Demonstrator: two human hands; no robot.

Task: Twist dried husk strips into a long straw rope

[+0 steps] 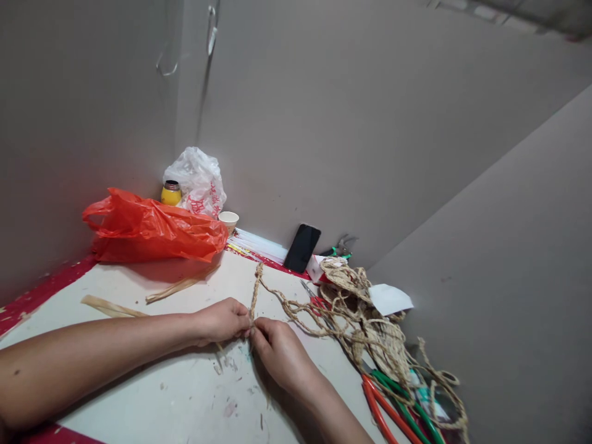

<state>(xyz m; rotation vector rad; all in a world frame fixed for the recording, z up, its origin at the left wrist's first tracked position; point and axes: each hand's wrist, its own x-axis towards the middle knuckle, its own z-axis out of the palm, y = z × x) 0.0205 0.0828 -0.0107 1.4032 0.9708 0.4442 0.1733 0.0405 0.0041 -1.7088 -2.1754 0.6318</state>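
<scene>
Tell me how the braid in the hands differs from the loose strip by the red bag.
The braid is plaited and bumpy, while the strip is flat and unplaited. The left hand and right hand pinch the braid; neither touches the strip. The braid points away from the person, while the strip slants towards the red bag. Both are tan.

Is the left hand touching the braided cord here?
Touching. The head view shows the left hand pinching the braided cord near its lower visible end, with no gap between them.
</scene>
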